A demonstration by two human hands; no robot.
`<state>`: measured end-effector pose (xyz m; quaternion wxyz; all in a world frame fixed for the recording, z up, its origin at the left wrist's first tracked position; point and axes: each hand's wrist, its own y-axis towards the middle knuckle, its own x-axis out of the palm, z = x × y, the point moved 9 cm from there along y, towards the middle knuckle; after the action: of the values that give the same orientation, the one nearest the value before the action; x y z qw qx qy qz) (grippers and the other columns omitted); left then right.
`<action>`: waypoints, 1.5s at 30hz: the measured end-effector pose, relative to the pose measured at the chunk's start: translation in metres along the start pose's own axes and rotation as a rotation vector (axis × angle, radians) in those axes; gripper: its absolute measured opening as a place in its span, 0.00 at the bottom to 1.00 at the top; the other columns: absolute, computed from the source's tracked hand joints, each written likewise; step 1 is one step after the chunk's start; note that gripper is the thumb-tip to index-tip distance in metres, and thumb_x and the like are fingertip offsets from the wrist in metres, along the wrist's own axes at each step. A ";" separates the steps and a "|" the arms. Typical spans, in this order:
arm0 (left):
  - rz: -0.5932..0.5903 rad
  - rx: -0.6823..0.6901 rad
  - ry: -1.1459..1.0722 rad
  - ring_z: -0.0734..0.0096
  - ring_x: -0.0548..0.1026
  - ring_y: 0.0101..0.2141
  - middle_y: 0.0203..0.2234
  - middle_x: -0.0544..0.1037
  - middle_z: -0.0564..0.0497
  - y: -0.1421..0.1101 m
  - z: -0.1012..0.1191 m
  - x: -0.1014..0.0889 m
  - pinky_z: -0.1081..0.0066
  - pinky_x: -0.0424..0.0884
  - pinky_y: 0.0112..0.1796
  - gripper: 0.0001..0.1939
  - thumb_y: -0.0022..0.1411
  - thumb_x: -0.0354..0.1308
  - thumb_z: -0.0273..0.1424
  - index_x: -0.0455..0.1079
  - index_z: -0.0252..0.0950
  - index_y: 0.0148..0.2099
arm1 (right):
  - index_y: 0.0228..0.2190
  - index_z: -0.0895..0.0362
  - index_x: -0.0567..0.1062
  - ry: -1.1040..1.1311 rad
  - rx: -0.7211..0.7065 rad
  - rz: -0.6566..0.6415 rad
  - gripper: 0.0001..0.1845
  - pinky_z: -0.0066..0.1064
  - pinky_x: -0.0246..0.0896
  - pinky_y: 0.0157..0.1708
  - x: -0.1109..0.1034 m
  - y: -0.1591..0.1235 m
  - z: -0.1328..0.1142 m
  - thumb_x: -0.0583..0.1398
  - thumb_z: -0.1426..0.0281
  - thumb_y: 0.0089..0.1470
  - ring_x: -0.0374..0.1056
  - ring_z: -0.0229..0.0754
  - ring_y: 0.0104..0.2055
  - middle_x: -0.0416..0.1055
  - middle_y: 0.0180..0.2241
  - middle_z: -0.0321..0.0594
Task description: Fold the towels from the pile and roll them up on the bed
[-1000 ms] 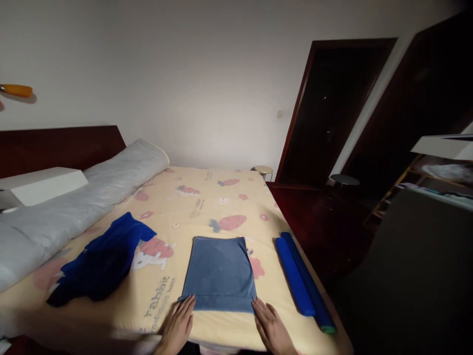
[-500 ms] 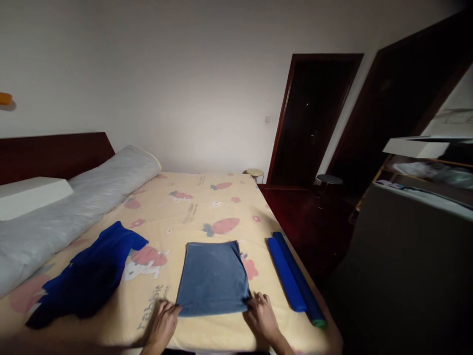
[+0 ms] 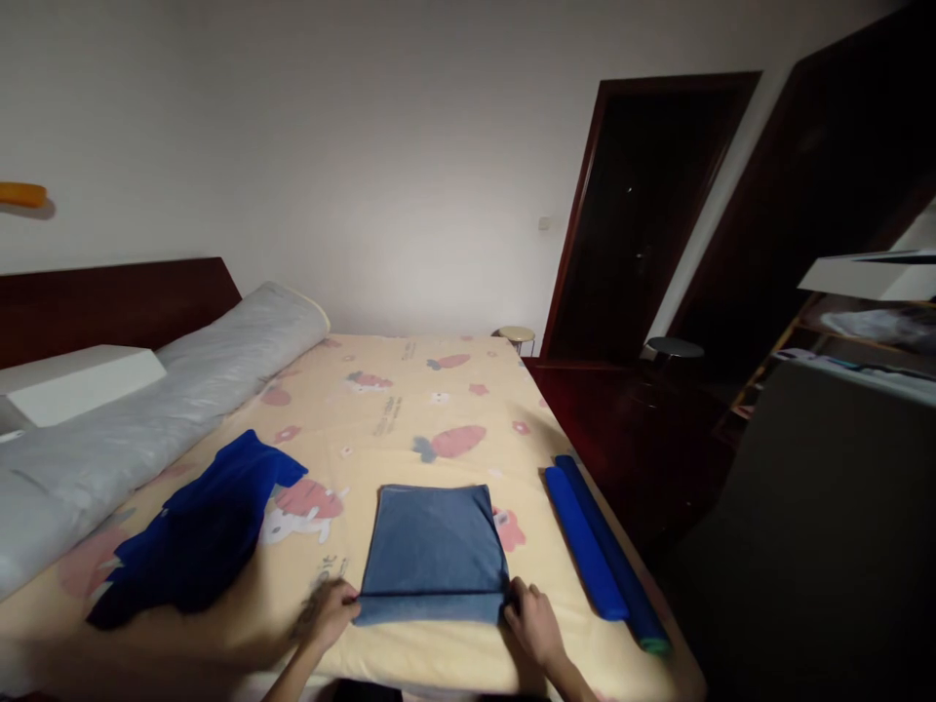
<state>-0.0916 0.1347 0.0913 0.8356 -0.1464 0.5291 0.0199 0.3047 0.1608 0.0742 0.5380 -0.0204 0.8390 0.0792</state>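
Observation:
A grey-blue cloth (image 3: 437,541) lies flat on the bed, with a narrow strip along its near edge folded over. My left hand (image 3: 337,612) pinches the near left corner of that fold. At the near right corner, my right hand (image 3: 533,621) is closed on the cloth's edge, the fingers bent. To the left lies a crumpled dark blue cloth (image 3: 209,526), touched by neither hand. Right of my right hand are two rolled cloths side by side, one bright blue (image 3: 585,546) and one darker blue (image 3: 618,565) with a green end.
The bed (image 3: 409,409) has a yellow sheet printed with carrots and rabbits. A grey rolled mattress (image 3: 219,356) and a white box (image 3: 88,383) lie by the headboard (image 3: 109,302). Stools (image 3: 517,334) stand beyond; a dark grey panel (image 3: 840,507) rises at right.
Both hands have turned the near edge of the grey-blue cloth up into a narrow, straight fold. The view has shifted slightly, so the scene sits differently in the frame.

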 end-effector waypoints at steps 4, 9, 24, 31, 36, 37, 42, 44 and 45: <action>0.108 -0.048 0.145 0.63 0.77 0.45 0.40 0.82 0.47 -0.004 0.016 0.008 0.66 0.65 0.46 0.15 0.56 0.52 0.25 0.73 0.36 0.45 | 0.46 0.58 0.73 -0.116 0.025 0.127 0.24 0.49 0.55 0.52 0.005 -0.006 -0.026 0.49 0.79 0.50 0.67 0.55 0.50 0.73 0.48 0.53; 0.185 -0.039 0.274 0.57 0.73 0.53 0.53 0.76 0.37 -0.010 0.030 0.016 0.57 0.62 0.52 0.22 0.59 0.46 0.24 0.67 0.33 0.54 | 0.60 0.48 0.64 -0.028 -0.361 0.039 0.29 0.44 0.54 0.59 0.055 -0.034 -0.122 0.48 0.74 0.58 0.61 0.49 0.61 0.64 0.62 0.42; 0.281 0.674 0.422 0.69 0.59 0.65 0.68 0.56 0.53 -0.054 0.085 0.075 0.62 0.62 0.60 0.31 0.70 0.39 0.34 0.33 0.46 0.71 | 0.65 0.43 0.50 0.021 -0.326 -0.101 0.28 0.51 0.52 0.63 0.071 -0.033 -0.111 0.45 0.59 0.66 0.52 0.48 0.67 0.51 0.66 0.37; 0.216 0.662 0.386 0.70 0.60 0.64 0.67 0.57 0.57 -0.040 0.048 0.060 0.61 0.60 0.62 0.35 0.65 0.45 0.28 0.40 0.50 0.70 | 0.65 0.49 0.53 -0.008 -0.385 -0.352 0.30 0.53 0.47 0.64 0.015 -0.029 -0.016 0.47 0.65 0.63 0.48 0.49 0.69 0.52 0.66 0.42; 0.268 0.535 0.383 0.61 0.50 0.68 0.69 0.50 0.49 -0.035 0.089 0.087 0.54 0.54 0.65 0.44 0.51 0.47 0.19 0.44 0.37 0.70 | 0.61 0.58 0.62 -0.050 -0.265 -0.304 0.34 0.54 0.42 0.66 0.022 -0.009 -0.068 0.53 0.73 0.52 0.46 0.54 0.69 0.52 0.66 0.47; 0.269 0.545 0.374 0.61 0.49 0.68 0.69 0.49 0.50 -0.035 0.103 0.097 0.55 0.55 0.65 0.45 0.51 0.46 0.19 0.41 0.36 0.71 | 0.62 0.58 0.61 -0.027 -0.275 -0.281 0.35 0.51 0.43 0.67 0.030 -0.008 -0.089 0.53 0.73 0.51 0.45 0.52 0.69 0.50 0.67 0.47; 0.202 0.647 0.352 0.69 0.56 0.66 0.68 0.52 0.54 -0.028 0.117 0.117 0.61 0.59 0.63 0.37 0.63 0.42 0.23 0.38 0.46 0.71 | 0.65 0.55 0.54 0.082 -0.312 -0.341 0.36 0.46 0.45 0.67 0.067 -0.010 -0.124 0.51 0.70 0.55 0.45 0.49 0.69 0.49 0.67 0.43; 0.187 0.576 0.350 0.68 0.56 0.66 0.68 0.53 0.56 -0.017 0.082 0.096 0.58 0.60 0.62 0.31 0.68 0.39 0.29 0.39 0.51 0.70 | 0.65 0.51 0.54 0.074 -0.294 -0.338 0.33 0.51 0.43 0.67 0.059 -0.011 -0.091 0.50 0.65 0.59 0.46 0.49 0.69 0.49 0.67 0.40; 0.184 0.515 0.355 0.67 0.56 0.66 0.68 0.54 0.56 -0.012 0.059 0.083 0.56 0.60 0.62 0.29 0.69 0.39 0.32 0.41 0.53 0.69 | 0.65 0.50 0.53 0.067 -0.283 -0.321 0.32 0.53 0.43 0.67 0.051 -0.011 -0.070 0.49 0.61 0.61 0.46 0.50 0.69 0.49 0.67 0.39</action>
<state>-0.0007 0.1293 0.0436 0.7347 0.1169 0.6651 -0.0650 0.2220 0.1415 0.0553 0.5074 -0.2317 0.8228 0.1088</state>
